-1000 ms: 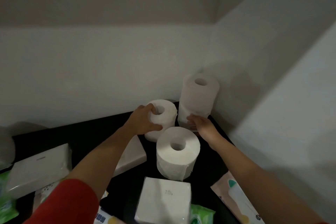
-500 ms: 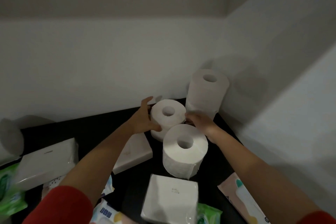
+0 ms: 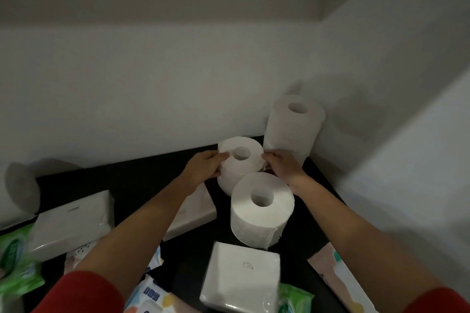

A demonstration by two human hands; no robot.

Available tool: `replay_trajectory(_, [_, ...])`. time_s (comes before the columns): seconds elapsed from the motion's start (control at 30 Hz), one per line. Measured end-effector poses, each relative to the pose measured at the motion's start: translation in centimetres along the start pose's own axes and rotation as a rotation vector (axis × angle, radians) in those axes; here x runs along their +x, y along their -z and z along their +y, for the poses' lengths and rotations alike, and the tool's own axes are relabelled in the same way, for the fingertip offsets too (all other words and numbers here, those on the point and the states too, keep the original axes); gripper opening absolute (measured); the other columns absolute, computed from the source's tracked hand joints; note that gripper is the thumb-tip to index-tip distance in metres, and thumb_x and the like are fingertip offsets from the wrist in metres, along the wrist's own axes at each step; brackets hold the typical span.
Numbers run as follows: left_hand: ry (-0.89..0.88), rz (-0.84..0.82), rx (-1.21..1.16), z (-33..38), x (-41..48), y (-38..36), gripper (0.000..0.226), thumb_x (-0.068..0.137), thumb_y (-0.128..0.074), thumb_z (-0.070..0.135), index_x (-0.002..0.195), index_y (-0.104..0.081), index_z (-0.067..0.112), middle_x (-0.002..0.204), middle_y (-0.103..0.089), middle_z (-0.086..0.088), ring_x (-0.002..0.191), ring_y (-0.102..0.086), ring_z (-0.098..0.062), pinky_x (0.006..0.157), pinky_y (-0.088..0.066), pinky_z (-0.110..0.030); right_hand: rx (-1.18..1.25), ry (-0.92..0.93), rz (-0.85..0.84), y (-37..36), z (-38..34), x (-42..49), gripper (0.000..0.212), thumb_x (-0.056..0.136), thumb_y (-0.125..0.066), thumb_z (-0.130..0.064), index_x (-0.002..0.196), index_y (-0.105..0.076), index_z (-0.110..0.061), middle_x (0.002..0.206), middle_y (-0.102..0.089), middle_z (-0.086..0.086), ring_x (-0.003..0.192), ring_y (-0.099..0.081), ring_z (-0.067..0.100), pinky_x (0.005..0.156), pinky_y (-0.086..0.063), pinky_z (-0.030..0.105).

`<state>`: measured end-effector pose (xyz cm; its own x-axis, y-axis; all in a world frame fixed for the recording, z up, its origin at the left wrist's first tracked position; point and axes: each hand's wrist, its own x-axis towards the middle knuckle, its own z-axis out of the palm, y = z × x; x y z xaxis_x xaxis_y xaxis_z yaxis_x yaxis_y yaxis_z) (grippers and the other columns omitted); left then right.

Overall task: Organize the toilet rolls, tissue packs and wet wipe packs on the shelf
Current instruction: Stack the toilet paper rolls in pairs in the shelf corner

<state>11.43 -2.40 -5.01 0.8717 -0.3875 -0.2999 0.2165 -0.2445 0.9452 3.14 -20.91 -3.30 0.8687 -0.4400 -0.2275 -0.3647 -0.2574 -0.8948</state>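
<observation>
Toilet roll (image 3: 248, 167), gripped by left hand (image 3: 203, 167), right hand (image 3: 282, 165)

A single wide-angle view comes from the person's head, facing forward and steeply down onto the flat black shelf (image 3: 142, 180), which is set into a corner of plain white walls (image 3: 127, 96). The camera sits close. Two bare forearms (image 3: 142, 223) in red sleeves (image 3: 84, 292) enter at the near edge and reach away toward the upright white toilet roll (image 3: 241, 160) just below frame centre. The wall corner lies far right. The shelf's near part and left end run out of frame.
</observation>
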Motion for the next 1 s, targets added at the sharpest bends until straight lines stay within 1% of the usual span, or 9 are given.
replay_trajectory(0.1, [-0.023, -0.023, 0.035, 0.3, 0.2, -0.3, 0.034, 0.091, -0.062, 0.027, 0.122, -0.064, 0.014, 0.118, -0.066, -0.007, 0.107, -0.063, -0.021, 0.097, -0.051, -0.038, 0.039, -0.032, 0.004, 0.4, 0.4, 0.0, 0.012, 0.088, -0.058, -0.022, 0.083, -0.069, -0.019, 0.081, -0.067, 0.005, 0.089, -0.066, 0.029, 0.089, -0.050, 0.040])
replay_trajectory(0.2, [-0.055, -0.025, 0.100, 0.3, 0.5, -0.6, 0.033, 0.089, -0.062, 0.025, 0.122, -0.064, 0.019, 0.117, -0.067, -0.004, 0.106, -0.063, -0.022, 0.100, -0.048, -0.042, 0.095, -0.052, 0.013, 0.6, 0.6, -0.2, 0.014, 0.089, -0.059, -0.018, 0.096, -0.068, -0.011, 0.080, -0.066, 0.001, 0.079, -0.065, 0.019, 0.083, -0.050, 0.033])
replay_trajectory(0.33, [-0.052, -0.009, 0.140, 0.6, 0.5, -1.1, 0.040, 0.091, -0.059, 0.023, 0.131, -0.058, 0.020, 0.125, -0.063, -0.005, 0.111, -0.060, -0.022, 0.100, -0.048, -0.041, 0.130, -0.075, 0.035, 0.6, 0.8, -0.3, 0.021, 0.089, -0.060, -0.020, 0.103, -0.066, -0.005, 0.089, -0.068, 0.007, 0.082, -0.065, 0.021, 0.084, -0.052, 0.035])
replay_trajectory(0.53, [-0.076, -0.039, 0.226, 1.8, 0.6, -2.1, 0.039, 0.097, -0.050, 0.023, 0.136, -0.052, 0.021, 0.126, -0.059, -0.005, 0.106, -0.056, -0.019, 0.071, -0.046, -0.024, 0.139, -0.084, 0.028, 1.4, 1.3, -0.5, 0.012, 0.091, -0.055, -0.018, 0.085, -0.063, -0.011, 0.081, -0.067, 0.007, 0.068, -0.063, 0.013, 0.058, -0.049, 0.019])
replay_trajectory(0.57, [-0.070, -0.050, 0.222, 2.0, 0.7, -2.3, 0.039, 0.097, -0.049, 0.023, 0.136, -0.051, 0.022, 0.125, -0.058, -0.004, 0.105, -0.055, -0.018, 0.071, -0.048, -0.025, 0.134, -0.085, 0.033, 1.5, 1.5, -0.4, 0.013, 0.092, -0.055, -0.019, 0.087, -0.064, -0.010, 0.081, -0.067, 0.006, 0.066, -0.062, 0.011, 0.053, -0.047, 0.017])
replay_trajectory(0.63, [-0.052, -0.072, 0.197, 1.9, 1.0, -2.5, 0.041, 0.096, -0.050, 0.027, 0.137, -0.049, 0.025, 0.127, -0.056, -0.002, 0.111, -0.055, -0.020, 0.088, -0.052, -0.035, 0.139, -0.087, 0.041, 1.8, 1.8, -0.4, 0.016, 0.093, -0.055, -0.020, 0.093, -0.064, -0.007, 0.080, -0.066, 0.005, 0.065, -0.061, 0.010, 0.046, -0.045, 0.011])
replay_trajectory(0.73, [-0.017, -0.046, 0.135, 1.5, 1.0, -2.5, 0.062, 0.085, -0.061, 0.043, 0.141, -0.046, 0.019, 0.137, -0.053, -0.002, 0.118, -0.055, -0.021, 0.099, -0.049, -0.040, 0.133, -0.106, 0.035, 1.9, 1.8, -0.4, 0.020, 0.093, -0.055, -0.024, 0.095, -0.065, -0.007, 0.083, -0.066, 0.004, 0.071, -0.062, 0.013, 0.055, -0.048, 0.016])
replay_trajectory(0.9, [0.139, 0.081, 0.000, 0.5, 0.6, -2.3, 0.086, 0.066, -0.077, 0.050, 0.135, -0.046, 0.010, 0.125, -0.058, -0.011, 0.104, -0.063, -0.024, 0.065, -0.057, -0.030, 0.133, -0.100, 0.005, 1.0, 1.9, -0.3, 0.017, 0.093, -0.054, -0.024, 0.091, -0.066, -0.013, 0.100, -0.070, 0.010, 0.089, -0.066, 0.022, 0.077, -0.051, 0.031])
replay_trajectory(1.0, [0.175, 0.015, -0.066, 0.3, 0.4, -2.6, 0.080, 0.065, -0.081, 0.042, 0.128, -0.050, 0.005, 0.119, -0.061, -0.012, 0.101, -0.065, -0.025, 0.073, -0.060, -0.036, 0.121, -0.076, -0.007, 0.7, 1.6, -0.6, 0.019, 0.093, -0.052, -0.022, 0.095, -0.067, -0.011, 0.109, -0.067, 0.021, 0.101, -0.064, 0.033, 0.087, -0.051, 0.040])
